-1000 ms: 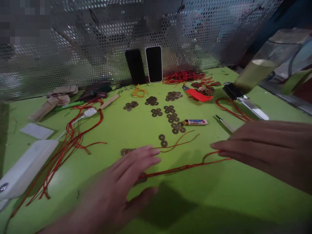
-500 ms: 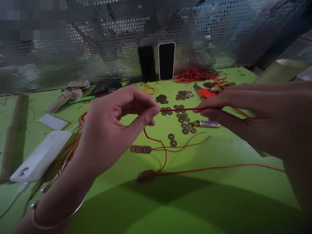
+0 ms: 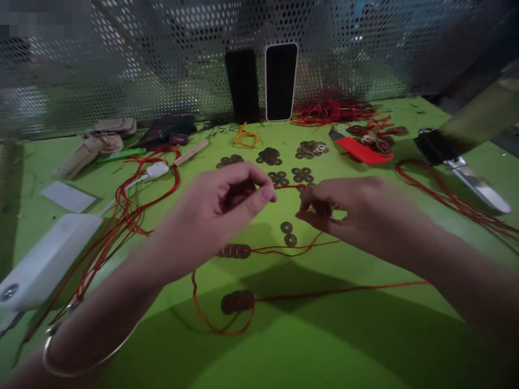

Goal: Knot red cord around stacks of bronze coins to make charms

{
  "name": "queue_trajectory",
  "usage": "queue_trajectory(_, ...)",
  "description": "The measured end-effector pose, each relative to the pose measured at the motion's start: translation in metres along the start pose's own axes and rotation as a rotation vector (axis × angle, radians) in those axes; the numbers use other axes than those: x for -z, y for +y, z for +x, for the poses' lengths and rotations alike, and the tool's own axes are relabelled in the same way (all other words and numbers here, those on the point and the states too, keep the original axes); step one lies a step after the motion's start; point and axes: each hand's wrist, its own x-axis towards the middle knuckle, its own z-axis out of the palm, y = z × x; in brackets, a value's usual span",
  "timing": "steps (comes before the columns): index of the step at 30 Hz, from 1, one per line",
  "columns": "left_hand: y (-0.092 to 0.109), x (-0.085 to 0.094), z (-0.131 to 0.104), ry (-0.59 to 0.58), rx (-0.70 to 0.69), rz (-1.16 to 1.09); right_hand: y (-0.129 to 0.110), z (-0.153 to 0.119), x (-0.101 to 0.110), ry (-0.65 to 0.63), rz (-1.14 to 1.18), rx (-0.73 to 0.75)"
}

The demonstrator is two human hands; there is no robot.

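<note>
A short stretch of red cord (image 3: 290, 187) runs between my two hands above the green table. My left hand (image 3: 233, 208) pinches the cord between thumb and forefinger, its other fingers curled. At the right, my right hand (image 3: 344, 208) is closed with fingertips together at the cord's other side. Below them lies a coin bundle (image 3: 238, 301) with red cord looping from it and trailing right. A row of coins (image 3: 235, 250) tied with thin red cord sits behind that bundle, partly under my left hand. Two loose coins (image 3: 288, 234) lie between the hands.
Coin piles (image 3: 311, 149) lie behind the hands. A phone (image 3: 281, 81) leans on the mesh. Farther right are a red-handled knife (image 3: 365, 150) and a black brush (image 3: 432, 146). Red cords (image 3: 133, 205), a white power bank (image 3: 48, 259) and a white card (image 3: 68, 196) are at left.
My right hand has moved left, closer to my left hand, shortening the cord between them. The cord loop by the coin bundle now hangs toward the front left. The view has shifted.
</note>
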Motion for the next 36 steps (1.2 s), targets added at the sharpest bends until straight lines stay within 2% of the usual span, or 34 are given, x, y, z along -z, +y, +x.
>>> queue_trajectory(2,0.001,0.008,0.0,0.1,-0.035,0.034,0.004,0.0,-0.012,-0.221,0.056,-0.042)
queue_trajectory(4,0.003,0.012,-0.001,0.157,-0.048,0.068,0.005,0.0,-0.022,-0.36,0.128,-0.008)
queue_trajectory(8,0.005,0.011,-0.003,0.17,-0.072,0.148,0.002,0.004,-0.032,-0.485,0.143,0.038)
queue_trajectory(15,0.006,0.007,-0.003,0.143,-0.101,0.183,-0.003,0.015,-0.03,-0.625,0.045,0.017)
queue_trajectory(20,0.008,0.007,-0.004,0.113,-0.1,0.177,-0.003,0.015,-0.034,-0.602,-0.048,0.024)
queue_trajectory(25,0.005,0.003,-0.004,0.084,-0.074,0.195,-0.004,0.017,-0.029,-0.627,0.03,-0.015)
queue_trajectory(31,0.0,-0.002,-0.004,0.013,-0.067,0.282,-0.005,0.013,-0.024,-0.515,0.083,0.004)
queue_trajectory(33,0.0,-0.003,-0.004,-0.004,-0.068,0.311,-0.001,0.009,-0.029,-0.457,0.169,-0.015)
queue_trajectory(36,0.002,-0.004,-0.004,-0.014,-0.104,0.339,0.004,0.004,-0.037,-0.352,0.467,-0.075)
